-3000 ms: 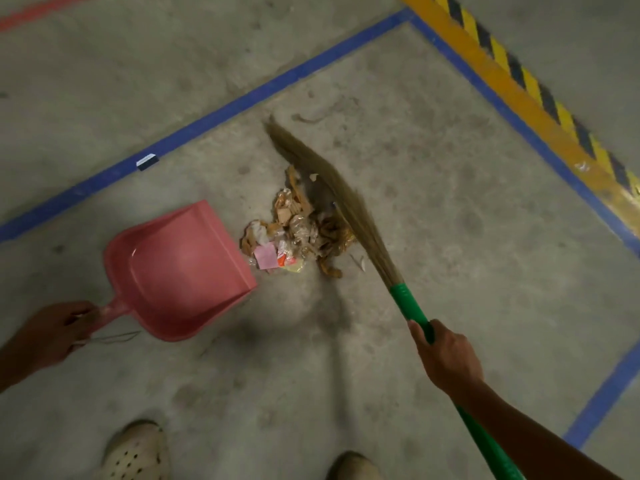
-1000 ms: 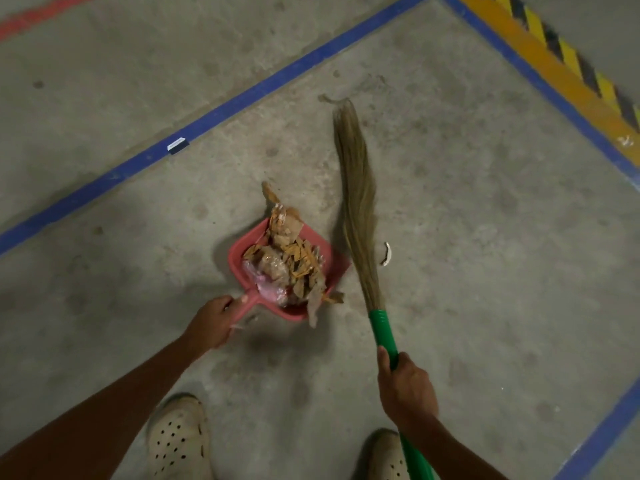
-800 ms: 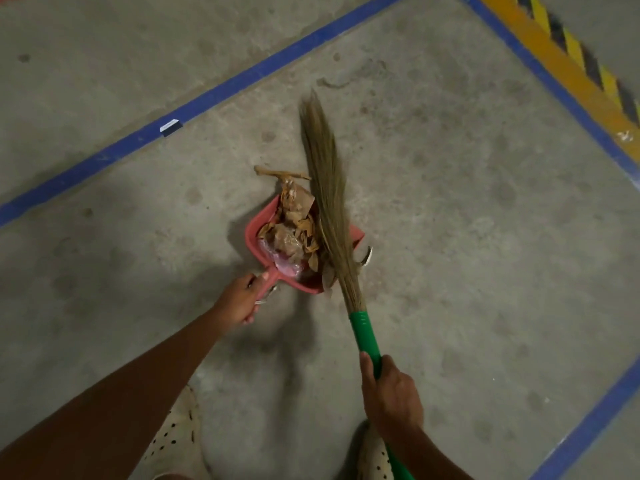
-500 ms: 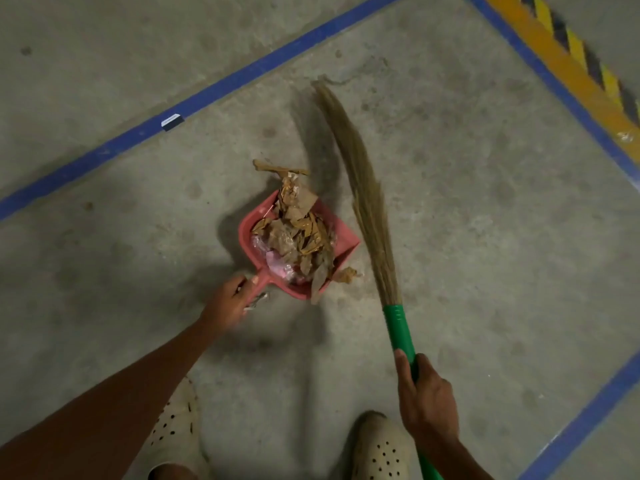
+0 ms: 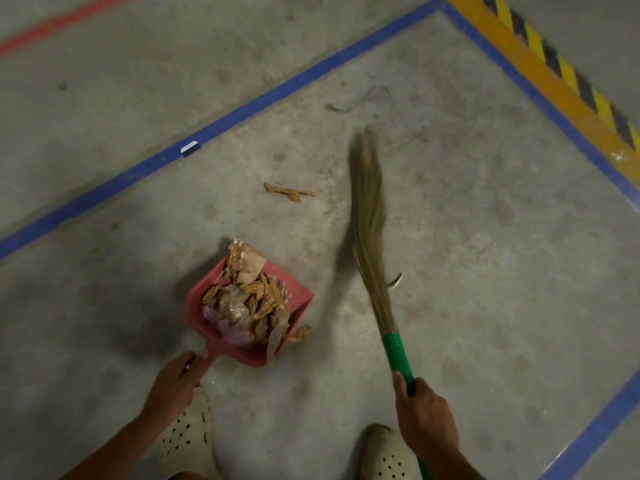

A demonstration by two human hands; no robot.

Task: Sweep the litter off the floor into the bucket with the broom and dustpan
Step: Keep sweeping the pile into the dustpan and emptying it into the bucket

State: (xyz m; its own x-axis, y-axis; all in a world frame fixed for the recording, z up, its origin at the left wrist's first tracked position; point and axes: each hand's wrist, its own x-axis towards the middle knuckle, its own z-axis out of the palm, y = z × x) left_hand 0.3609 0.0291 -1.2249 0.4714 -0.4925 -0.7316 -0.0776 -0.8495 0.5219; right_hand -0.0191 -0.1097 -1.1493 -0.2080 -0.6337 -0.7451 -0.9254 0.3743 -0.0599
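A pink dustpan (image 5: 301,298) sits low over the concrete floor, piled with crumpled brown and clear litter (image 5: 247,301). My left hand (image 5: 175,384) grips its handle at the near end. My right hand (image 5: 424,415) grips the green handle of the broom (image 5: 369,230), whose straw head points away from me to the right of the pan. One brown scrap (image 5: 289,192) lies on the floor beyond the pan, left of the broom tip. A small curled white piece (image 5: 396,280) lies just right of the bristles. No bucket is in view.
Blue tape lines (image 5: 242,114) frame this patch of floor, with a yellow-and-black hazard stripe (image 5: 554,69) at the upper right and a red line (image 5: 65,24) at the upper left. My two feet in pale perforated clogs (image 5: 185,438) stand at the bottom edge.
The dustpan has pulled back toward me with the litter in it, leaving one brown scrap behind on the floor. The broom swung off the pan to the right.
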